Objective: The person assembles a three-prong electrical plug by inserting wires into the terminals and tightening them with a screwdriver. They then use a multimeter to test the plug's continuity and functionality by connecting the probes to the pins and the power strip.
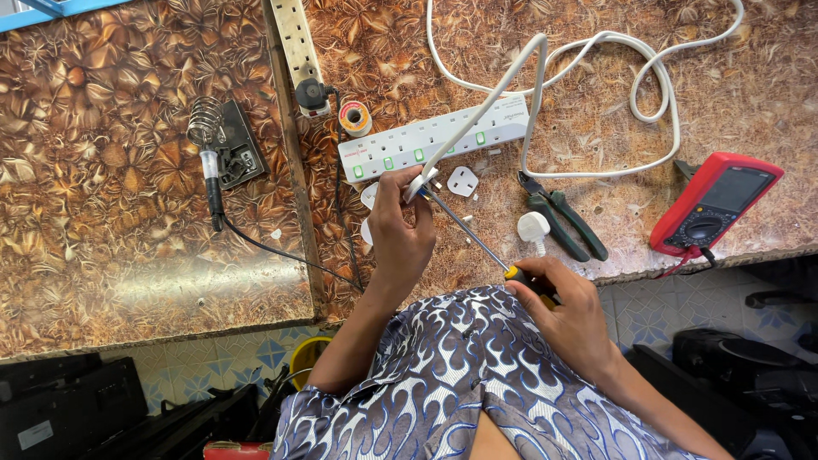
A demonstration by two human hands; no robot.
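Observation:
My left hand (399, 232) pinches the end of a white cable (477, 115) just above the bench's front edge. My right hand (569, 308) grips the yellow-and-black handle of a screwdriver (473, 232), whose long shaft points up-left with its tip at the cable end in my left fingers. A white plug cover (463, 181) lies just right of my left hand, and a white plug body (534, 227) sits beside the screwdriver shaft. Small white parts lie partly hidden behind my left hand.
A white power strip (434, 136) lies across the brown patterned bench (128, 247). Green-handled pliers (567, 223), a red multimeter (714, 206), a solder reel (354, 117), a soldering iron in its stand (217, 158) and a second power strip (298, 43) surround it.

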